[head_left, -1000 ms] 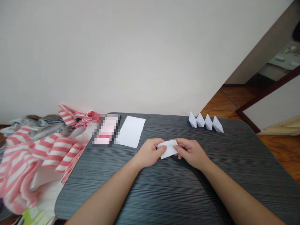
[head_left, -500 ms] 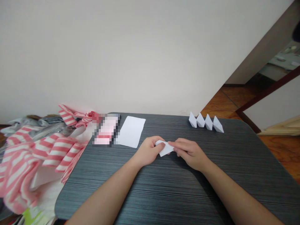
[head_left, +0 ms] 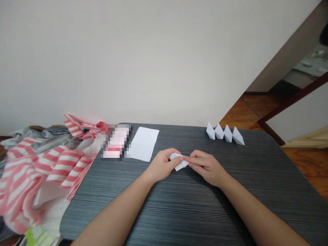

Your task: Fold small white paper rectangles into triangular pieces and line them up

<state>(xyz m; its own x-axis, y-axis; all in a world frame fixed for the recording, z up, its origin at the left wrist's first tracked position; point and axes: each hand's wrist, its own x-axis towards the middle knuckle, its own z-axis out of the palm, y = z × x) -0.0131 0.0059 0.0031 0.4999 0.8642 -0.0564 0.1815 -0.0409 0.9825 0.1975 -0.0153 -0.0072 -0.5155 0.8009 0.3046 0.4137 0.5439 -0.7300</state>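
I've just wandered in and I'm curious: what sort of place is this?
Probably a room in a private home, perhaps used for paper crafts: a dark grey table holds a row of folded paper shapes, pink-and-white striped cloth is heaped at its edge, and a wooden floor shows beyond.

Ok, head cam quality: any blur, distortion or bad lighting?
Head view: mosaic blur covers the item beside the white paper sheet; wide-angle stretching bows the dark table; light is soft, with faint shadow under the left hand and right hand, no harsh glare.
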